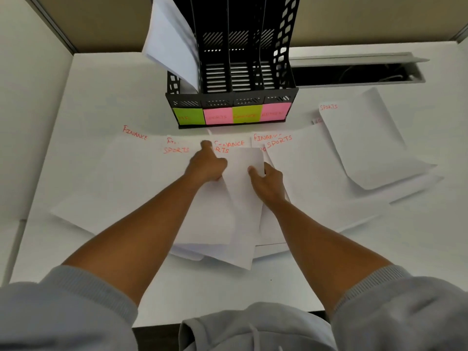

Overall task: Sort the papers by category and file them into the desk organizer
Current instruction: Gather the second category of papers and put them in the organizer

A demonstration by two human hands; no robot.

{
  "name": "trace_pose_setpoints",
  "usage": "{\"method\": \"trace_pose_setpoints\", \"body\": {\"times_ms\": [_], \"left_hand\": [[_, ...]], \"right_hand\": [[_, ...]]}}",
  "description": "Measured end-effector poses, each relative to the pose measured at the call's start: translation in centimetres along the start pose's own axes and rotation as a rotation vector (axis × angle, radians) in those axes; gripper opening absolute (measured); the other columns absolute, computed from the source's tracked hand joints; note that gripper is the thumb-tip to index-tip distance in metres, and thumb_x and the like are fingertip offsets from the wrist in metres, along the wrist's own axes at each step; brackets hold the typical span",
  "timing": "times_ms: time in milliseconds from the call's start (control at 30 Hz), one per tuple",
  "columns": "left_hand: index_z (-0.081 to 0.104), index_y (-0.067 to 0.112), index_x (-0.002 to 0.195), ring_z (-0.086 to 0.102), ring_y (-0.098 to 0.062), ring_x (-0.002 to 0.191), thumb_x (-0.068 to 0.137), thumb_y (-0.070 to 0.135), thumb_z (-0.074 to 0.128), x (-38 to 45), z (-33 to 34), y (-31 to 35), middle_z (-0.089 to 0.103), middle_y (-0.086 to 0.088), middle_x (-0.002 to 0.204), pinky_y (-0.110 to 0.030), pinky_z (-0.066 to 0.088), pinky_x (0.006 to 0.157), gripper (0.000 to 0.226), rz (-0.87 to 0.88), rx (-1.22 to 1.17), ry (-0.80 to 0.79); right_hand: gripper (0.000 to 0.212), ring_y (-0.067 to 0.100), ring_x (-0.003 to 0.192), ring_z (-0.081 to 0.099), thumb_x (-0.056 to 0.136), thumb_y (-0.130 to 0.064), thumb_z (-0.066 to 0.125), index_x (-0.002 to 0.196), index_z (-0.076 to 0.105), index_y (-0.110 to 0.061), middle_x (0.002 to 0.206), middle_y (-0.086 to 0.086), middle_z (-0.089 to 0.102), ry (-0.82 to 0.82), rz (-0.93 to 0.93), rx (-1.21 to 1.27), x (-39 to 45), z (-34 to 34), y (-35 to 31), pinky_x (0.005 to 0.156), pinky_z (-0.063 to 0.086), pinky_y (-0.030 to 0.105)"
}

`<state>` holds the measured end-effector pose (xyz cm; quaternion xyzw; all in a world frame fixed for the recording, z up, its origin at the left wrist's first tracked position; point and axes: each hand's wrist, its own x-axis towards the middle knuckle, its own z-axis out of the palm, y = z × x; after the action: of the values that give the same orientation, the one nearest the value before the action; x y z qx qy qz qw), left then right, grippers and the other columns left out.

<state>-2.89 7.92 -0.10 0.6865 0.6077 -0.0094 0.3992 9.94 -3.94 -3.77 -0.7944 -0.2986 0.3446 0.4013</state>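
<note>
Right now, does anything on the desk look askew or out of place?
Yes. The sheets filed in the organizer's leftmost slot bow over and lean out left. The SPORTS sheet at far right lies skewed with a curled lower edge. The other labelled papers overlap loosely.
</note>
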Motion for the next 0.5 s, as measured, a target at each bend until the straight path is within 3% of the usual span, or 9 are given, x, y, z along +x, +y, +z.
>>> {"method": "trace_pose_setpoints", "body": {"times_ms": [100, 200, 300, 400, 500], "left_hand": [[0.036, 0.013, 0.13, 0.071, -0.02, 0.078, 0.08, 0.023, 0.058, -0.4, 1.9, 0.9, 0.065, -0.006, 0.104, -0.036, 0.061, 0.074, 0.055, -0.023, -0.187, -0.177], [0.042, 0.019, 0.129, 0.07, -0.016, 0.079, 0.091, 0.031, 0.059, -0.7, 3.1, 1.1, 0.068, -0.006, 0.106, -0.024, 0.058, 0.059, 0.044, 0.008, -0.339, -0.273], [0.041, 0.021, 0.139, 0.071, -0.019, 0.087, 0.098, 0.04, 0.049, -0.8, 3.2, 0.4, 0.071, -0.004, 0.098, -0.027, 0.058, 0.07, 0.046, 0.016, -0.459, -0.322], [0.054, 0.019, 0.131, 0.068, -0.016, 0.088, 0.099, 0.034, 0.045, -0.8, 2.9, -0.8, 0.071, 0.001, 0.099, -0.03, 0.056, 0.077, 0.037, 0.034, -0.508, -0.2], [0.06, 0.021, 0.122, 0.061, -0.017, 0.096, 0.092, 0.032, 0.056, -0.3, 2.3, -2.6, 0.064, 0.001, 0.107, -0.031, 0.051, 0.081, 0.032, 0.092, -0.358, 0.151]], "right_hand": [[0.037, 0.007, 0.079, 0.06, 0.092, -0.051, 0.05, 0.108, 0.063, -0.02, 0.092, -0.01, 0.063, -0.021, 0.004, 0.059, -0.2, 0.0, -0.5, 0.065, 0.046, 0.019], [0.037, 0.005, 0.069, 0.054, 0.09, -0.056, 0.05, 0.081, 0.058, -0.022, 0.075, -0.011, 0.059, -0.053, -0.016, 0.079, -0.3, -0.3, -0.6, 0.063, 0.04, 0.018], [0.036, 0.009, 0.076, 0.058, 0.085, -0.055, 0.059, 0.093, 0.059, -0.019, 0.082, -0.008, 0.061, -0.105, 0.006, 0.096, -0.2, -0.8, -0.2, 0.065, 0.044, 0.021], [0.04, 0.016, 0.09, 0.062, 0.08, -0.038, 0.071, 0.111, 0.058, -0.015, 0.102, -0.001, 0.065, -0.147, 0.019, 0.027, 0.0, -1.2, 0.4, 0.076, 0.054, 0.029], [0.03, 0.02, 0.093, 0.062, 0.083, -0.024, 0.065, 0.11, 0.059, -0.014, 0.106, 0.002, 0.065, -0.113, 0.049, 0.033, 0.1, -1.3, 0.7, 0.078, 0.055, 0.032]]}}
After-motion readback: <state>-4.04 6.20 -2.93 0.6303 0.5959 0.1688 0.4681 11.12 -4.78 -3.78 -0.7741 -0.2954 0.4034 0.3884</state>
